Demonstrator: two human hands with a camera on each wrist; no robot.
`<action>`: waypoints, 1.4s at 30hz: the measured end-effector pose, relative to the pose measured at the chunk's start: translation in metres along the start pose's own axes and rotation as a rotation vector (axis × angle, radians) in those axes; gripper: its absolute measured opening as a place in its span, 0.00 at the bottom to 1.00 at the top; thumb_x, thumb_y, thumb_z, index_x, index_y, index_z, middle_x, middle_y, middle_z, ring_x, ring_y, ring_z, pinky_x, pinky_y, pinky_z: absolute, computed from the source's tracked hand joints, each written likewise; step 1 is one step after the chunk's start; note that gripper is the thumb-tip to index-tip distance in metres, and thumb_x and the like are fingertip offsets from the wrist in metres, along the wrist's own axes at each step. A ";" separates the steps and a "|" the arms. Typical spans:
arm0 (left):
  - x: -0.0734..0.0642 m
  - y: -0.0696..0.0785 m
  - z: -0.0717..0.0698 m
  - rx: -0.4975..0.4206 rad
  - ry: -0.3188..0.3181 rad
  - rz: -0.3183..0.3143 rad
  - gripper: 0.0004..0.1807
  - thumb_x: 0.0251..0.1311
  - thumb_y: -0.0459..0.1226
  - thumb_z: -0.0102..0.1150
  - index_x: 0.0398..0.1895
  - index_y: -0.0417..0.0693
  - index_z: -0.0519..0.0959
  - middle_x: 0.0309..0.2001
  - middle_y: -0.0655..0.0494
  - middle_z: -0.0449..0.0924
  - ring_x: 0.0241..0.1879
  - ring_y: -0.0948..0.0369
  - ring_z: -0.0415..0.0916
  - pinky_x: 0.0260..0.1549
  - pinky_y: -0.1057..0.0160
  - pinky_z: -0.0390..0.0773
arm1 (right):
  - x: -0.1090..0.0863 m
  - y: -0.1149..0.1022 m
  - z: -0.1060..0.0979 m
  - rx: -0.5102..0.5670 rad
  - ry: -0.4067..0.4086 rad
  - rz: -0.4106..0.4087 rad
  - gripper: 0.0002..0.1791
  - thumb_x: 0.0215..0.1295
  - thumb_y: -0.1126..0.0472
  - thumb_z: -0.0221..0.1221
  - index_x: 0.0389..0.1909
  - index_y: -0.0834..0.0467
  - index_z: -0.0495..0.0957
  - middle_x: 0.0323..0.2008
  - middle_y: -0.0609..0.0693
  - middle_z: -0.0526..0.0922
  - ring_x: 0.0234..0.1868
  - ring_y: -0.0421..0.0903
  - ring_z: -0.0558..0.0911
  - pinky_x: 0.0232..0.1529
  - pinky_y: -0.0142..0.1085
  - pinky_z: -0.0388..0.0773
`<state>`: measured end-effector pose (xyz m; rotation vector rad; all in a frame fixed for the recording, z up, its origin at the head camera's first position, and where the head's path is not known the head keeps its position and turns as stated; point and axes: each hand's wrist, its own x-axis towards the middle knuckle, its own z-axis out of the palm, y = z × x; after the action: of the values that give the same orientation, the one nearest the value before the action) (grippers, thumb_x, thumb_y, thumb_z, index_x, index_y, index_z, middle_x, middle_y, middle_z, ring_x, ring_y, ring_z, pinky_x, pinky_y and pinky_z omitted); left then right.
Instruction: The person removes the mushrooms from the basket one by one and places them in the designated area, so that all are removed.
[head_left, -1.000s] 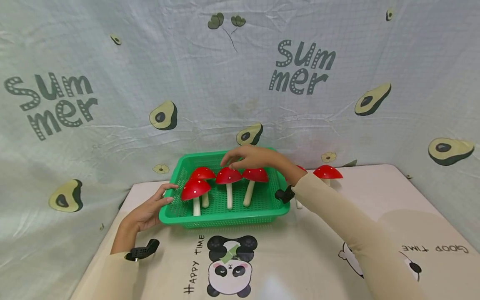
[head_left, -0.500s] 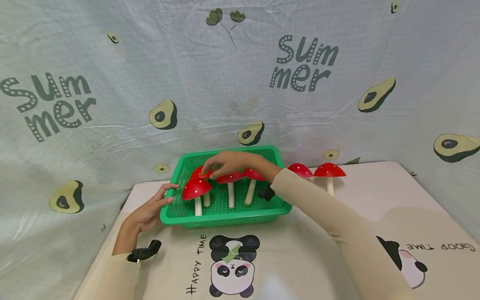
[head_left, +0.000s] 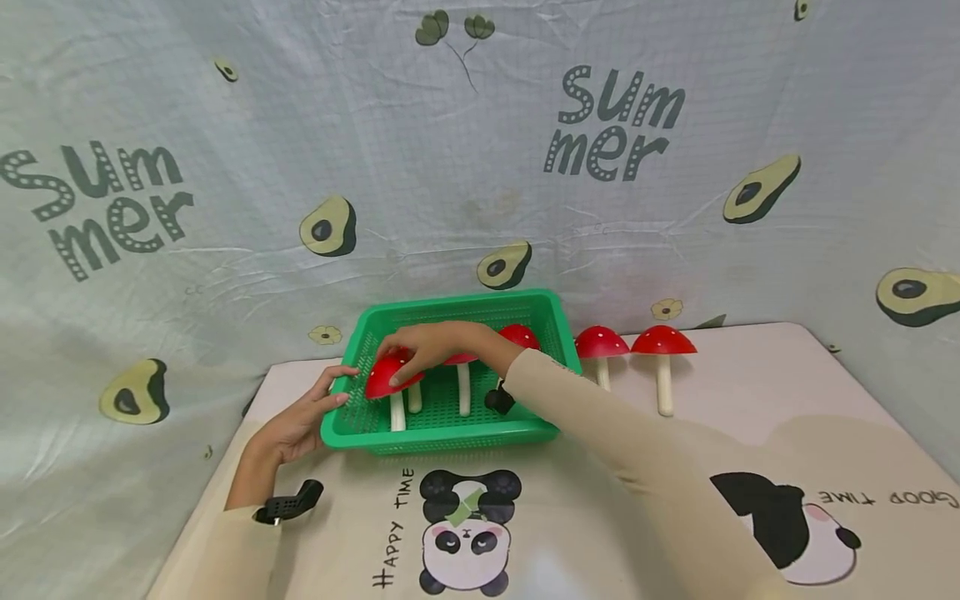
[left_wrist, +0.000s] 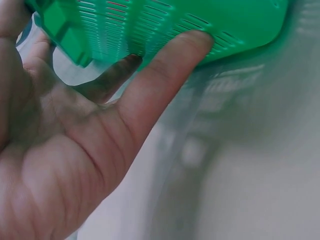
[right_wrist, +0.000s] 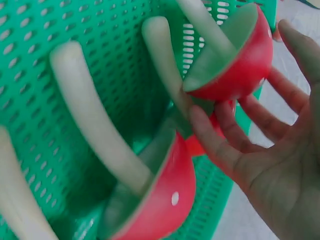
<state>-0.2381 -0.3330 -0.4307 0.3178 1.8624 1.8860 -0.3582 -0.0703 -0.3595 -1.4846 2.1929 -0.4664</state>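
Basket (left_wrist: 180,10) close in both wrist views

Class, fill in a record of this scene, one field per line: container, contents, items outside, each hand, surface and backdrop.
container: green basket with slotted walls
contents: four mushrooms, red caps, pale stems
outside: two mushrooms, to the right of the basket
left hand: at the basket's left side, thumb against its wall
right hand: fingers spread about the cap of the front-left mushroom; firm grip not clear
surface: pale table with a printed panda
backdrop: pale cloth with printed avocados
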 end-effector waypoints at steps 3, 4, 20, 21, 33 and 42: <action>0.000 0.001 0.000 -0.002 -0.006 -0.004 0.17 0.81 0.40 0.42 0.63 0.74 0.60 0.61 0.43 0.61 0.53 0.53 0.80 0.46 0.50 0.84 | 0.005 -0.003 0.004 -0.006 -0.008 0.055 0.34 0.71 0.43 0.60 0.73 0.50 0.65 0.64 0.50 0.69 0.61 0.43 0.68 0.56 0.31 0.72; 0.000 0.001 0.000 -0.001 -0.011 -0.001 0.17 0.81 0.40 0.42 0.63 0.75 0.60 0.61 0.43 0.62 0.53 0.53 0.80 0.46 0.50 0.84 | 0.006 -0.004 0.005 -0.008 -0.010 0.071 0.35 0.71 0.42 0.61 0.74 0.49 0.65 0.64 0.50 0.68 0.61 0.43 0.68 0.55 0.31 0.72; -0.001 0.004 0.000 -0.002 -0.007 0.002 0.17 0.81 0.39 0.41 0.63 0.73 0.60 0.60 0.46 0.64 0.53 0.54 0.80 0.45 0.51 0.85 | 0.017 -0.014 0.010 -0.068 -0.003 0.102 0.31 0.65 0.48 0.66 0.68 0.45 0.71 0.61 0.49 0.69 0.58 0.43 0.70 0.51 0.33 0.74; -0.001 0.004 0.000 0.001 0.002 -0.001 0.17 0.81 0.39 0.42 0.63 0.73 0.60 0.61 0.46 0.63 0.53 0.54 0.80 0.45 0.51 0.85 | 0.017 -0.014 0.009 -0.074 0.006 0.095 0.30 0.65 0.49 0.66 0.68 0.46 0.71 0.60 0.50 0.70 0.58 0.44 0.70 0.51 0.33 0.75; 0.003 0.002 0.005 0.019 0.042 -0.036 0.17 0.80 0.40 0.44 0.63 0.75 0.60 0.64 0.41 0.54 0.53 0.52 0.77 0.47 0.52 0.84 | -0.013 -0.016 -0.006 -0.013 0.126 -0.004 0.30 0.61 0.60 0.66 0.65 0.49 0.74 0.61 0.50 0.72 0.59 0.45 0.71 0.51 0.33 0.77; 0.001 0.003 0.003 0.027 0.040 -0.021 0.17 0.80 0.41 0.44 0.63 0.76 0.60 0.64 0.40 0.51 0.51 0.54 0.77 0.46 0.51 0.84 | -0.061 -0.015 -0.032 0.091 0.245 0.003 0.32 0.62 0.59 0.66 0.68 0.50 0.72 0.66 0.51 0.68 0.63 0.46 0.69 0.59 0.38 0.74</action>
<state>-0.2384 -0.3300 -0.4282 0.2705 1.9118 1.8673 -0.3442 -0.0185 -0.3145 -1.4408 2.3219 -0.7729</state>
